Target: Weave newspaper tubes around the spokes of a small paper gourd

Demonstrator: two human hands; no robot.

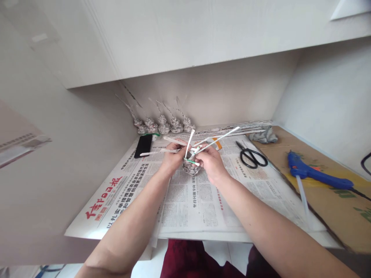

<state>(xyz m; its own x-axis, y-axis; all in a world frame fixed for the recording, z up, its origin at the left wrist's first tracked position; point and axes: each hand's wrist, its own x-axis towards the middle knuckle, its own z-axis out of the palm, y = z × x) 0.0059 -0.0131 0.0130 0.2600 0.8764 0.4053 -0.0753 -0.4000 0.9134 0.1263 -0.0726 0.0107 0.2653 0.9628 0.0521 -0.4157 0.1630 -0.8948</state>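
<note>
While left fingers [174, 156] and right fingers [205, 156] hold a woven piece [190, 168], newspaper [181, 208] lies beneath; a pale wall [220, 96] stands behind.

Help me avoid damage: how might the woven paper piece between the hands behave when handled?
The woven paper piece looks light, seemingly rolled newsprint. Its long, thin strips may bend. Rounded below, it could roll if nudged.

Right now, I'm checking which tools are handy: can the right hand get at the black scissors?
Probably yes: the scissors lie on the newspaper right of the right hand, with nothing standing between. That hand holds the woven paper piece, so it would likely need to let go first.
</note>
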